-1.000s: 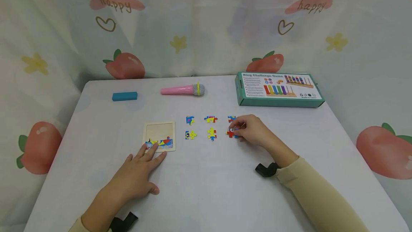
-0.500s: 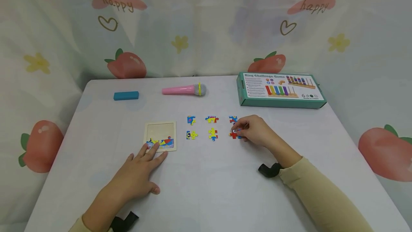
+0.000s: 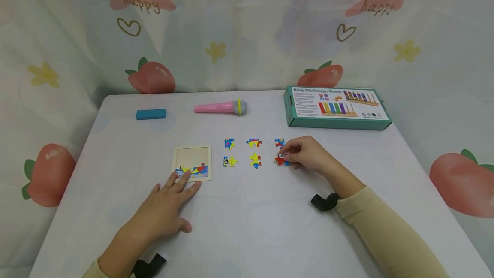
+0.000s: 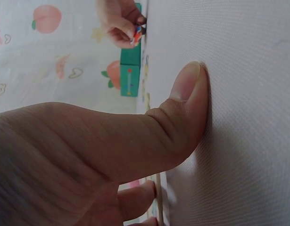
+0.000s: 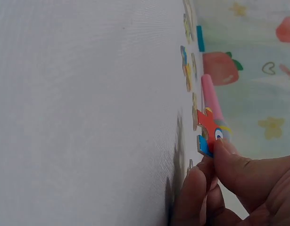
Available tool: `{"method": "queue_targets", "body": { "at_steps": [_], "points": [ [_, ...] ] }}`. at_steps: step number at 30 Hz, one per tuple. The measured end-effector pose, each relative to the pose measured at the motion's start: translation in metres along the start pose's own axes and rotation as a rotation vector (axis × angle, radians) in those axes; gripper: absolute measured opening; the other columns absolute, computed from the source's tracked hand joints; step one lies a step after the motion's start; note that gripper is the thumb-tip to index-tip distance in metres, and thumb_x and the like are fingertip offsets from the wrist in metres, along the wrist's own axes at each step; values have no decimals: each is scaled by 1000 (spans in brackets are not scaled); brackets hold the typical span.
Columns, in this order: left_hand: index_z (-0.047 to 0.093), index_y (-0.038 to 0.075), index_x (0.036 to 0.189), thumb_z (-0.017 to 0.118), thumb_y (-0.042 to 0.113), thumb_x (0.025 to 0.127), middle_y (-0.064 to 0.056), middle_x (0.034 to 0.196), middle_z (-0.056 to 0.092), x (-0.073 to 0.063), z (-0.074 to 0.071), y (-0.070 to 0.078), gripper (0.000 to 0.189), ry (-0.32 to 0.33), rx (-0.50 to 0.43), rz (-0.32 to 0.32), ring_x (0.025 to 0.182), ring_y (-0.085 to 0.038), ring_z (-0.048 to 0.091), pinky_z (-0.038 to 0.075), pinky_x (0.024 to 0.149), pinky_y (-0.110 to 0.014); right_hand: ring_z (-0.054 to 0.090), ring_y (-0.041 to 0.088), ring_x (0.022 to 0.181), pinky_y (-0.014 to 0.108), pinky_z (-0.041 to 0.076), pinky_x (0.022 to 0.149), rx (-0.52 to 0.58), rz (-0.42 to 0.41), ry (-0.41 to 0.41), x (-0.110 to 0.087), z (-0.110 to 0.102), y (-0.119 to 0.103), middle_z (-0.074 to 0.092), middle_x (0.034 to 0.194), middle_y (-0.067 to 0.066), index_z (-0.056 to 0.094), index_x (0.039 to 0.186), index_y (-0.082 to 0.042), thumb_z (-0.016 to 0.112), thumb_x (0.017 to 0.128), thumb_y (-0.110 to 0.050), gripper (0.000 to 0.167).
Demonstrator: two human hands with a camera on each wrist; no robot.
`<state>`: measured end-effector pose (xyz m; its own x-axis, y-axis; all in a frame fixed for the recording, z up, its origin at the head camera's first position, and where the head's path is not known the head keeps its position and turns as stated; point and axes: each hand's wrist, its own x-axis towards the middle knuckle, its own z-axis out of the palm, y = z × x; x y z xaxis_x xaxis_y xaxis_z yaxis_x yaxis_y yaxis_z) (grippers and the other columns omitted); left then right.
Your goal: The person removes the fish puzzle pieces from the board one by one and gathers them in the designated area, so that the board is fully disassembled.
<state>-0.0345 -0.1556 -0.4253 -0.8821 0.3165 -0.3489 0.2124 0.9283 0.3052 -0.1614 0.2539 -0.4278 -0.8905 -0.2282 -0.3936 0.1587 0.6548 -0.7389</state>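
My right hand (image 3: 306,155) pinches a red and blue jigsaw piece with a printed eye (image 5: 210,129) between thumb and fingers. In the right wrist view that piece looks tilted up off the tabletop. Just behind it lies another red and blue piece (image 3: 279,142), partly covered by the fingers. My left hand (image 3: 166,209) lies spread, its fingertips on the near edge of a square wooden puzzle tray (image 3: 175,158). A strip of colourful fitted pieces (image 3: 198,170) fills the tray's near side. The left thumb (image 4: 187,94) touches the tablecloth.
Loose jigsaw pieces lie in two rows between tray and right hand, among them a yellow one (image 3: 255,160) and a blue-yellow one (image 3: 229,143). Behind stand a blue block (image 3: 151,114), a pink toy microphone (image 3: 214,108) and a green game box (image 3: 339,122).
The head view has shifted slightly. My right hand stays at the red and blue piece with only a tiny movement to the right. My left hand has kept its place.
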Motion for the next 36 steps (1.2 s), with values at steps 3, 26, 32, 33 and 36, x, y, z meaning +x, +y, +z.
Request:
{"method": "queue_targets", "body": {
  "at_steps": [3, 26, 32, 33, 36],
  "points": [
    [49, 27, 163, 101, 42, 67, -9, 180, 28, 0, 0, 0, 110, 0, 5, 0, 166, -49, 18, 25, 122, -81, 65, 21, 76, 27, 60, 67, -9, 1, 0, 0, 1, 0, 71, 107, 12, 82, 114, -8, 78, 98, -9, 16],
    [49, 27, 163, 101, 42, 67, -10, 179, 30, 0, 1, -1, 111, 14, 13, 9, 166, -49, 19, 26, 122, -82, 59, 27, 102, 35, 53, 86, -265, 3, 202, -2, 22, -11, 68, 105, 9, 77, 108, -13, 78, 97, -11, 11],
    [48, 27, 164, 101, 43, 67, -10, 179, 30, 0, 0, 0, 111, 16, 19, 14, 166, -50, 20, 27, 121, -82, 60, 27, 100, 33, 54, 80, -206, -12, 217, -1, 26, -24, 68, 105, 9, 77, 112, -14, 75, 99, -11, 14],
    [48, 27, 164, 101, 43, 67, -11, 179, 30, 0, 0, 0, 111, 16, 21, 13, 165, -50, 20, 28, 121, -82, 60, 27, 100, 32, 54, 79, -199, -17, 212, 0, 28, -27, 67, 105, 9, 77, 112, -15, 74, 99, -10, 14],
    [48, 27, 164, 101, 43, 67, -10, 179, 30, 1, 1, -1, 111, 14, 25, 10, 165, -50, 20, 28, 121, -82, 60, 26, 96, 32, 53, 78, -195, -46, 197, 2, 36, -40, 66, 104, 8, 77, 110, -15, 73, 99, -9, 14]
  ]
}}
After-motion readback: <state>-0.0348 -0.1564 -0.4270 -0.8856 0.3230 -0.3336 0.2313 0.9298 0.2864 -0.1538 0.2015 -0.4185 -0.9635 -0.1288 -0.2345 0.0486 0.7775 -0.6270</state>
